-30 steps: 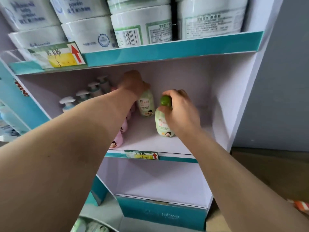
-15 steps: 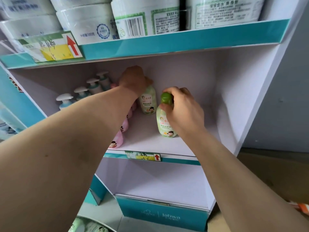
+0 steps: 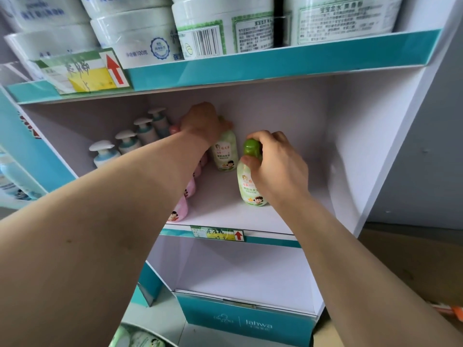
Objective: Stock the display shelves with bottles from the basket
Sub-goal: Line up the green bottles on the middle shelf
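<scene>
Head | left grip (image 3: pixel 205 121) clamps rear bottle (image 3: pixel 225 154) | right grip (image 3: pixel 278 166) clamps front bottle (image 3: pixel 250 189) | 4 pump bottles (image 3: pixel 104 152)

Two bottles stand on the middle shelf (image 3: pixel 225 209), one (image 3: pixel 225 156) behind-left of the other (image 3: pixel 250 189).

Soft even daylight, faint shadows inside the shelf, wide-angle bending and slight blur at edges.

Front green bottle (image 3: pixel 250 186): smooth, pale translucent plastic
Cap (image 3: pixel 251 147): glossy green plastic
Rear green bottle (image 3: pixel 225 154): smooth pale plastic
Pink bottles (image 3: pixel 181 209): smooth plastic
Tubs (image 3: pixel 140 28): white plastic, shiny film wrap
Shelf board (image 3: pixel 225 211): matt white
Edge strip (image 3: pixel 275 63): glossy teal
Price tag (image 3: pixel 216 233): paper
</scene>
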Demonstrator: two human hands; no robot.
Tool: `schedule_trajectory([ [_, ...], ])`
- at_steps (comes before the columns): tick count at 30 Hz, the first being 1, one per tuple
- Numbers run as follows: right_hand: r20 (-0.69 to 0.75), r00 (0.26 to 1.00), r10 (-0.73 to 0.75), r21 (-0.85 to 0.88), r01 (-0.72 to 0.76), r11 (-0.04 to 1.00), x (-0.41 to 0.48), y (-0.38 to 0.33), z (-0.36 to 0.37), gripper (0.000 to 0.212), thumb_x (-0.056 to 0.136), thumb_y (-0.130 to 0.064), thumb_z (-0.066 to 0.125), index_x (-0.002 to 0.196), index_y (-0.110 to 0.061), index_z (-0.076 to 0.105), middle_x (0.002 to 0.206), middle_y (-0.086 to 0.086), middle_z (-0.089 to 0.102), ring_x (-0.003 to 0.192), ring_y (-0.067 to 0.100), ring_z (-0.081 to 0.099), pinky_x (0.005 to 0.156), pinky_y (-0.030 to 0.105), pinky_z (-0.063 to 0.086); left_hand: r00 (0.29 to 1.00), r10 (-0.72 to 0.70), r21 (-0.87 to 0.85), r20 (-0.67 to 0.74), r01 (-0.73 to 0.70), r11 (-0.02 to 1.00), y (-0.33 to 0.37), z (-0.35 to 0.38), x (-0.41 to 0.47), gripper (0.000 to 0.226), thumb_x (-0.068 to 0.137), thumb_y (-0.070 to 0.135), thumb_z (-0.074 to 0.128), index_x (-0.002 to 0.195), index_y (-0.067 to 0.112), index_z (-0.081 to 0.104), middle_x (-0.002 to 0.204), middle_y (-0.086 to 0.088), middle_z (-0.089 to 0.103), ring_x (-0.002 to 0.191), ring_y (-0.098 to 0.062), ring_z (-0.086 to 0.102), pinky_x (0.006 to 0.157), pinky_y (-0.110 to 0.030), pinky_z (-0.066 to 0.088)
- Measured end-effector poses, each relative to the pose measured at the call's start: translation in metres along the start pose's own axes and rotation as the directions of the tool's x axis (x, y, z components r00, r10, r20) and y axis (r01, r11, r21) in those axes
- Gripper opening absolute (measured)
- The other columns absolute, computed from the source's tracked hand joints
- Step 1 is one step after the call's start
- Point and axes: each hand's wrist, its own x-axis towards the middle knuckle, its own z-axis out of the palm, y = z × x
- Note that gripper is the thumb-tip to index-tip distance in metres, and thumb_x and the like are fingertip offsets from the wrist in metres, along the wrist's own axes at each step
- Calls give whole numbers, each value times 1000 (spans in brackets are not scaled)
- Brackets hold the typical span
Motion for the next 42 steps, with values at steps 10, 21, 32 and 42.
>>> schedule_trajectory([
  [10,-1,999,45,-54,-45,998,-2,-10,1,34,91,-32,58,125,-29,53,121,2,52,110,28,54,77,32,41,997,76,47,-27,-74,996,-8,-22,-59,30,94,28,52,118,12,59,116,-13,63,105,-33,60,78,-35,47],
  [21,30,995,90,27,-91,995,-27,-49,-11,29,86,-28,66,115,-29,61,124,3,55,109,30,56,84,35,45,975,203,166,88,-216,962,-70,-63,-201,26,93,24,48,115,24,62,111,-7,60,91,-31,62,75,-37,52],
  [32,29,998,61,-19,-61,998,-40,-82,1,29,86,-26,67,115,-26,62,123,3,58,108,27,56,79,28,39,969,4,168,249,-47,985,-153,-67,-252,27,89,37,60,112,24,63,115,0,62,104,-24,59,81,-33,50],
  [42,-29,990,136,-67,-138,988,11,-79,50,36,89,-26,63,125,-27,60,126,7,57,113,31,56,86,32,44,882,35,180,470,-134,975,-188,-22,-234,31,88,36,61,116,25,64,116,3,63,105,-20,59,82,-31,50],
])
